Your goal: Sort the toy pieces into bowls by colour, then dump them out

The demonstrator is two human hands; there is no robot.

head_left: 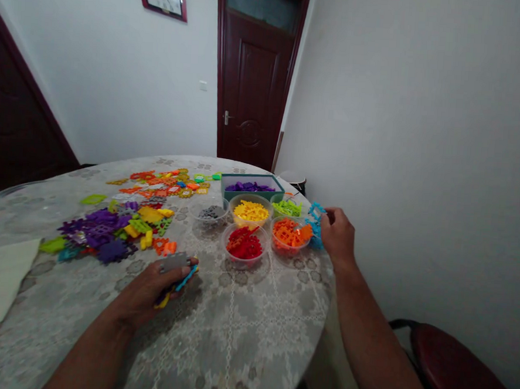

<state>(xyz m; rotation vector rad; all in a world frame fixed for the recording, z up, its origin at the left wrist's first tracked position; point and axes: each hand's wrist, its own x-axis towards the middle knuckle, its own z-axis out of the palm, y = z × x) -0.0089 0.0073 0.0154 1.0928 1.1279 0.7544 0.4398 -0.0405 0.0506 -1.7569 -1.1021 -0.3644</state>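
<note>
My left hand [156,287] rests on the round table [233,345], closed around several flat plastic pieces: a grey one [174,262] on top, a blue one [187,278] and a yellow one sticking out below. My right hand [337,234] is stretched to the table's right edge, fingers pinched on a light blue piece [316,210] over the bowl of light blue pieces [317,233]. Beside it stand clear bowls of orange [290,234], red [244,244], yellow [251,210], grey [209,212] and green [287,207] pieces.
A teal bin [252,185] with purple pieces stands behind the bowls. Loose mixed pieces [121,227] lie spread over the table's left and far side. A dark red stool [456,371] stands at the right; a door [253,82] is behind the table.
</note>
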